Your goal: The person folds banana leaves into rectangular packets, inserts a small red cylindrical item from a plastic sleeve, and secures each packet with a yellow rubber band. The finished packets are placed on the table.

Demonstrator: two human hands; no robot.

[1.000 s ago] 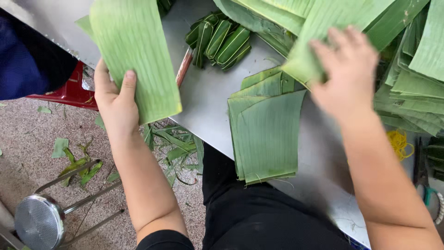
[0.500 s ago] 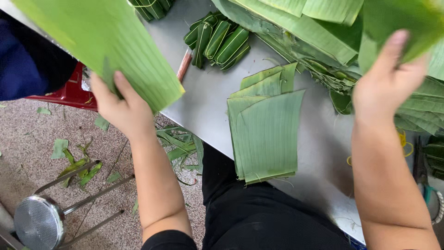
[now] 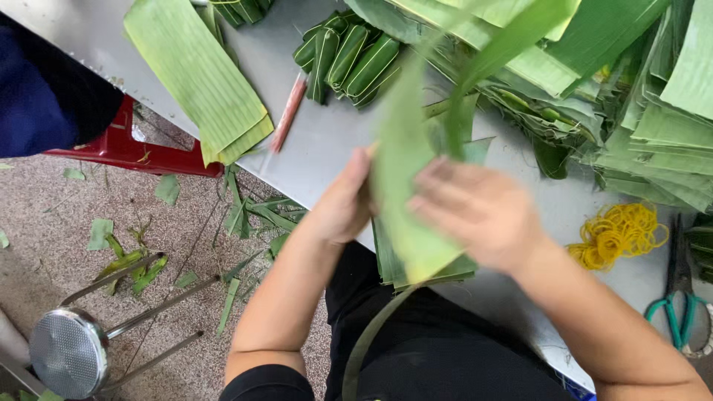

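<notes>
Both hands hold one long green banana leaf strip [image 3: 405, 171] above the table's near edge. My left hand [image 3: 343, 202] grips its left side with the thumb on the leaf. On the leaf's right side my right hand [image 3: 479, 210] has its fingers spread over the front. The strip runs up and right, and its lower end hangs over my lap. Under it lies a stack of cut leaf pieces [image 3: 460, 263], mostly hidden. Another cut leaf stack [image 3: 199, 78] lies on the table at the left.
On the steel table [image 3: 327, 141] are folded leaf bundles [image 3: 349, 63], a reddish stick [image 3: 286, 113], a big leaf pile [image 3: 639, 96], yellow rubber bands [image 3: 620, 234] and teal-handled scissors [image 3: 677, 297]. Below left stand a red stool [image 3: 130, 152] and a metal stool [image 3: 63, 353], with leaf scraps on the floor.
My left hand put its leaf stack down on the table's left side and came to the middle. My right hand brought a long leaf down from the pile; both hands now hold it.
</notes>
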